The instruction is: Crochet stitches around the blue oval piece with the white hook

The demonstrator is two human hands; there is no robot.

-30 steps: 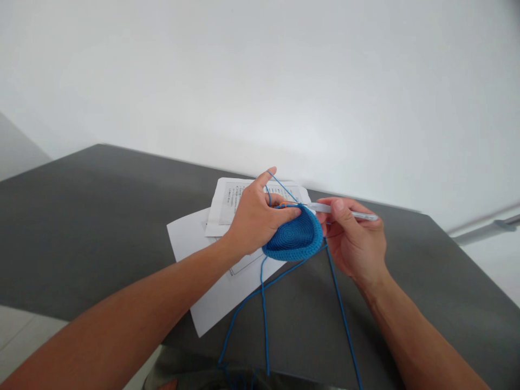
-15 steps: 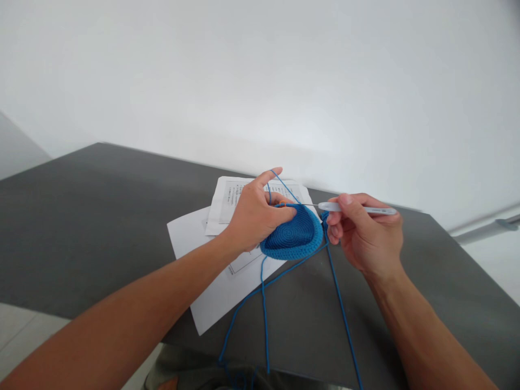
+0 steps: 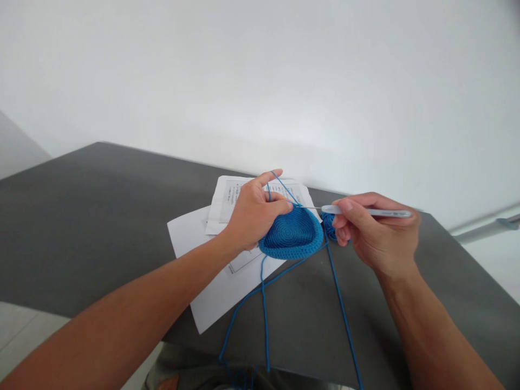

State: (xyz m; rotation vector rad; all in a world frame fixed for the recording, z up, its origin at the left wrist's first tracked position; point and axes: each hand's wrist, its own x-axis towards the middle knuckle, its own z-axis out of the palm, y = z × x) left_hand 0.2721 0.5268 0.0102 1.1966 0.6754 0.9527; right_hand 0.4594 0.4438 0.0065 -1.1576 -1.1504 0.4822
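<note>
Between the thumb and fingers of my left hand (image 3: 255, 211) is the upper left edge of a blue crochet piece (image 3: 293, 230), cupped with a spiral base and a raised rim. My left index finger points up with blue yarn (image 3: 287, 187) looped over it, running taut down to the piece's top edge. A crochet hook (image 3: 369, 212) with a pale grip lies in my right hand (image 3: 377, 227), pinched by thumb and fingers. Its thin metal shaft reaches left to the top edge near my left thumb. A bit of orange shows by that thumb, partly covered.
Printed sheets of white paper (image 3: 195, 238) lie under the work on the dark grey table (image 3: 122, 216). A ball of blue yarn (image 3: 331, 226) sits behind my right fingers. Blue strands trail toward the table's front edge. A white wall (image 3: 260, 81) rises behind.
My right hand has moved a little to the right, drawing the crochet hook with it. More of the yarn ball shows now. My left thumb covers more of the orange bit.
</note>
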